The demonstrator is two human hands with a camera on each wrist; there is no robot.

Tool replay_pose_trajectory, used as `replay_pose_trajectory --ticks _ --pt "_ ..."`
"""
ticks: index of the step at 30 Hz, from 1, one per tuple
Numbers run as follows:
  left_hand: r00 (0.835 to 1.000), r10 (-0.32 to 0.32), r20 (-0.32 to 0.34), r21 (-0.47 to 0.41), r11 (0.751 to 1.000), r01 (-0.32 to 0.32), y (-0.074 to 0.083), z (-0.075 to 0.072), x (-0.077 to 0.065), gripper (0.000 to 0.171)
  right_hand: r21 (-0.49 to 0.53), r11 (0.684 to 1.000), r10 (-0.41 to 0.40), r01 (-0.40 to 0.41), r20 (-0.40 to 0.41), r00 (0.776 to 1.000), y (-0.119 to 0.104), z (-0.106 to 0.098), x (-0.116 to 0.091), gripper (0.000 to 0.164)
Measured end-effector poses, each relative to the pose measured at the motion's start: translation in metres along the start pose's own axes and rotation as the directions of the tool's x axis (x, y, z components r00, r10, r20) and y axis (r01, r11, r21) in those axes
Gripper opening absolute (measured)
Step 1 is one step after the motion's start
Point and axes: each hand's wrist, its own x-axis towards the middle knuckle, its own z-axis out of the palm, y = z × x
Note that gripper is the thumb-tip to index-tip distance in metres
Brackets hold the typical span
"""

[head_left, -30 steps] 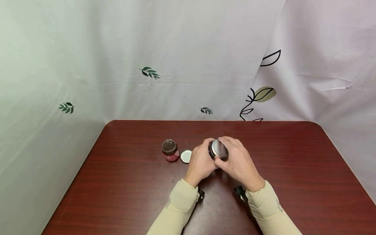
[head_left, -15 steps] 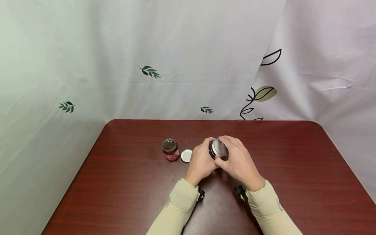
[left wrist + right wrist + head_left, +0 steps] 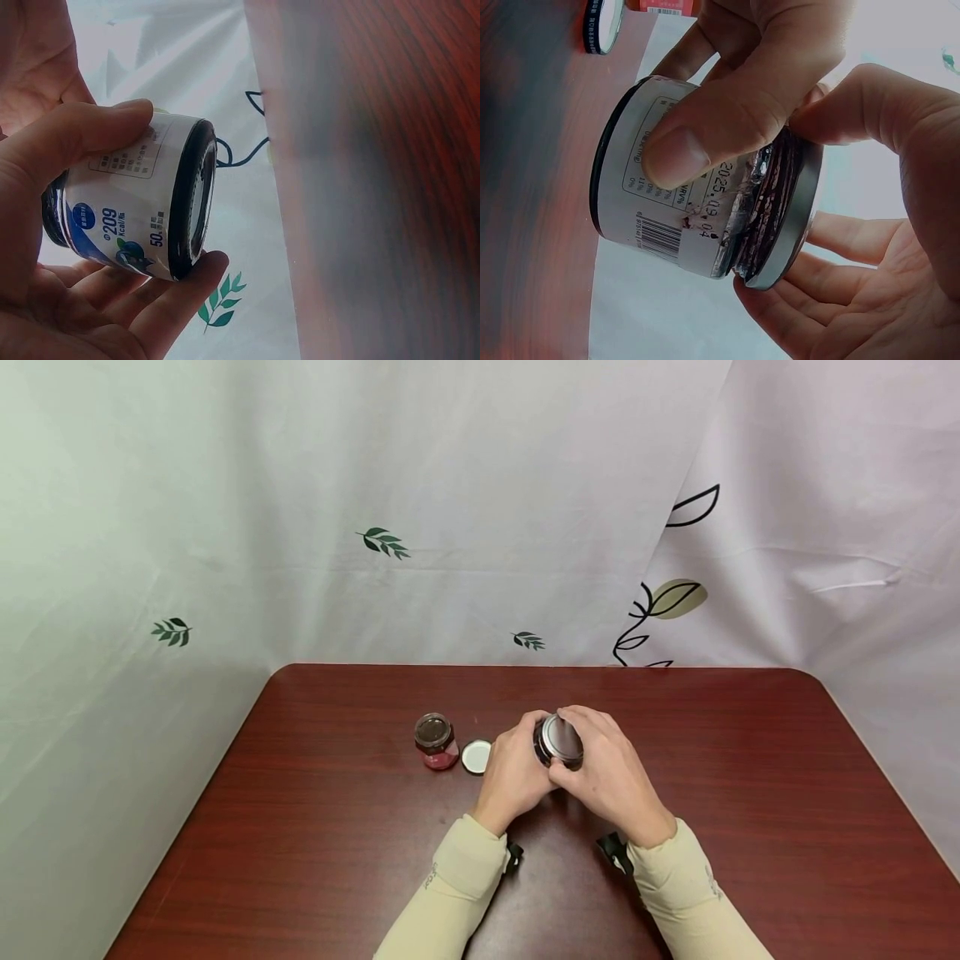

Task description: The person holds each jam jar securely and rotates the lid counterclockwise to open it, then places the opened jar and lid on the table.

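Observation:
A glass jam jar (image 3: 124, 199) with a white label, a blueberry picture and dark contents is held off the table. My left hand (image 3: 516, 768) grips its body, thumb across the label and fingers underneath. Around the silver lid (image 3: 799, 214) curl the fingers and thumb of my right hand (image 3: 611, 768). The lid sits over the jar's mouth, with a dark, smeared threaded neck showing below it in the right wrist view. From the head view, my hands hide most of the jar's body.
Left of my hands, another jar (image 3: 437, 742) with dark contents and a red label stands uncovered on the brown table (image 3: 315, 827). Beside it a loose lid (image 3: 476, 757) lies white inside up, partly behind my left hand. A pale curtain (image 3: 465, 485) hangs behind the table.

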Motion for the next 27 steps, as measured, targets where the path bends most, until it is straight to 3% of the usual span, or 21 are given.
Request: replay_pose_trajectory --ticks 27 --pt "1.0 -0.001 0.003 -0.002 1.0 0.001 -0.0015 0.0011 0.0009 0.063 0.015 0.999 -0.035 0.035 -0.013 0.999 0.002 0.0001 -0.0001 0.059"
